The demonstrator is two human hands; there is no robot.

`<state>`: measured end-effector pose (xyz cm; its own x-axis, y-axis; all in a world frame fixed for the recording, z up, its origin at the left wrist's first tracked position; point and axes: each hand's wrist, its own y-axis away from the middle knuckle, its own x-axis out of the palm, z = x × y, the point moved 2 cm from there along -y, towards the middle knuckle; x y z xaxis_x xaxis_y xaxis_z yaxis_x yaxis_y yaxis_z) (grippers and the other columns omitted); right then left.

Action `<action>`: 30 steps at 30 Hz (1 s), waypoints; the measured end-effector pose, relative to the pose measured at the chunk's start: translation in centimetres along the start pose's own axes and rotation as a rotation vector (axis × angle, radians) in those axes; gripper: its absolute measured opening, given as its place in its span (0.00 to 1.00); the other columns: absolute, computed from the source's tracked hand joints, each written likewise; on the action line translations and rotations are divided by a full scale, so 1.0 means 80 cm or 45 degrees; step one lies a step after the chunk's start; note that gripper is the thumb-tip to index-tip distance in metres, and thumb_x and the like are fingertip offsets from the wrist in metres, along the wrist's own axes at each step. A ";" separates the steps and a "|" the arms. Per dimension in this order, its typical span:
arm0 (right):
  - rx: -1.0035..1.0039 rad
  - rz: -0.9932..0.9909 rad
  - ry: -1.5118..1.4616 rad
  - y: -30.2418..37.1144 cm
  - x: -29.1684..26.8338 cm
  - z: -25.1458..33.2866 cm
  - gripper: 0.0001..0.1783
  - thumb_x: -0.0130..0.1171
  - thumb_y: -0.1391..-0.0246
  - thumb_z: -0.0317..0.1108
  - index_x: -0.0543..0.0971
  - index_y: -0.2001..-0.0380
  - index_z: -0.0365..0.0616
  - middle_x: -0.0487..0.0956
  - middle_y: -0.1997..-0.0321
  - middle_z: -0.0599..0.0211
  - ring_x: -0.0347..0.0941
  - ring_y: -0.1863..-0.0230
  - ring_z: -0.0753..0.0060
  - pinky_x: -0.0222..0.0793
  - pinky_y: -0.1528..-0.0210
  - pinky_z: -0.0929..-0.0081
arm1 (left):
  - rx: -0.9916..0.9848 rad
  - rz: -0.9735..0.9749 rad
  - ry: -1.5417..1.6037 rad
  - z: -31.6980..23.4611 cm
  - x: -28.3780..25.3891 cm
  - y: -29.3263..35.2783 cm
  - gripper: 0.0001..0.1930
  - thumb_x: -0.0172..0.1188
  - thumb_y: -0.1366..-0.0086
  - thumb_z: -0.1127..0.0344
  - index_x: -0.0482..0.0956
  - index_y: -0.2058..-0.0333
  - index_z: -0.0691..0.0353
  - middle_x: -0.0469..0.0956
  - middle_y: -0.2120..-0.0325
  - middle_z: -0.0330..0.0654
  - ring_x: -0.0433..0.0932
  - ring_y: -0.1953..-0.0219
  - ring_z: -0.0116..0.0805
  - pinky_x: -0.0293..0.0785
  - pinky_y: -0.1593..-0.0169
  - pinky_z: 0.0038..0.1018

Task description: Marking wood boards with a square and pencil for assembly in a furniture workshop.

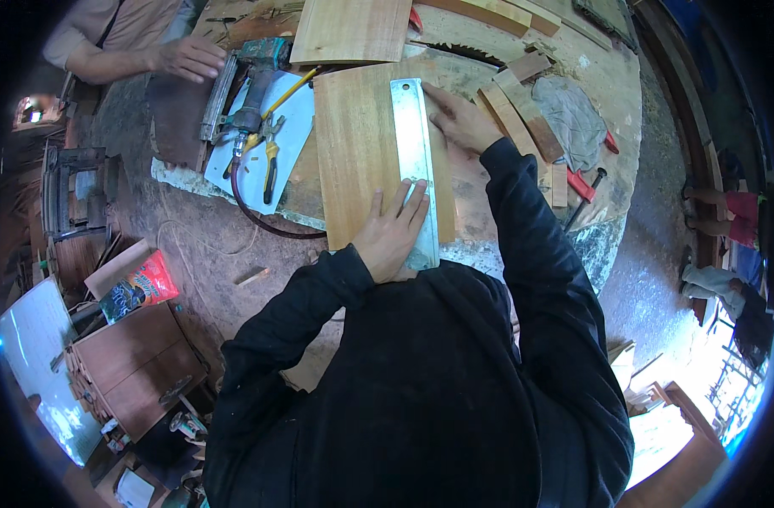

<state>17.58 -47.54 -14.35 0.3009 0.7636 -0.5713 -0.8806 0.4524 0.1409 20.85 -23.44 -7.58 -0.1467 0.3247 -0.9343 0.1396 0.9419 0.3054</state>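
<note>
My left hand (391, 233) lies with its fingers spread, pressing on the near part of a flat metal ruler (410, 127). The ruler runs lengthwise along a light wooden board (349, 152), near its right side. At the ruler's far end, my right hand (465, 120) rests against the right edge with bent fingers. Whatever sits between those fingers, if anything, is too small to make out. Beyond this board lies a second wooden board (351, 30).
Left on the worktable (480, 203) lie a nail gun (253, 97) with a hose, pliers (272, 161) and a yellow pencil (292, 91) on white paper. Wood blocks (522, 110), a grey cloth (570, 123) and a red-handled clamp (583, 188) lie right. Another person's hand (188, 59) is far left.
</note>
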 end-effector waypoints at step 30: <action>-0.008 -0.020 0.161 0.008 0.012 0.011 0.49 0.59 0.46 0.59 0.54 0.30 0.48 0.68 0.36 0.44 0.70 0.40 0.49 0.68 0.42 0.61 | -0.382 -0.301 0.121 -0.049 0.037 0.007 0.26 0.46 0.34 0.63 0.64 0.38 0.67 0.54 0.32 0.52 0.52 0.30 0.47 0.57 0.39 0.61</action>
<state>17.63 -46.11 -14.14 0.2663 0.6924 -0.6706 -0.8786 0.4605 0.1266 16.67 -21.60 -9.48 -0.2327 0.0890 -0.9685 -0.1992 0.9703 0.1370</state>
